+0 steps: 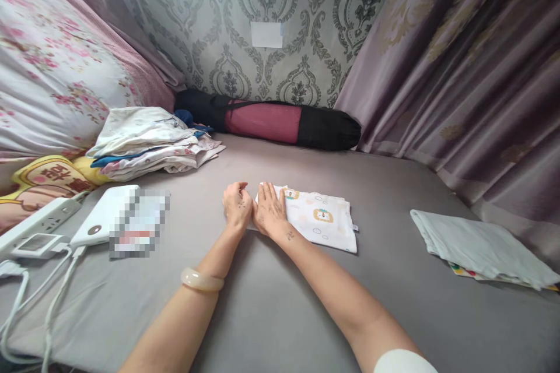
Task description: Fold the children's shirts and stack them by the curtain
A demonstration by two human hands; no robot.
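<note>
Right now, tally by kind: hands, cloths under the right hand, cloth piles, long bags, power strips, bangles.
Hands: 2 (left hand, right hand)
Printed cloth: 1
Cloth piles: 2 (left pile, right pile)
Long bag: 1
Power strip: 1
Bangle: 1
Total: 8

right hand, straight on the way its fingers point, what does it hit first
The right hand would likely meet the long bag at its magenta middle, across the grey sheet, though depth is unclear.

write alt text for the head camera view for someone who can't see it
The right hand lies flat on the left end of a folded white cloth on a grey surface, the curled left hand beside it. A fabric pile sits at left; a pale cloth lies at right.
</note>
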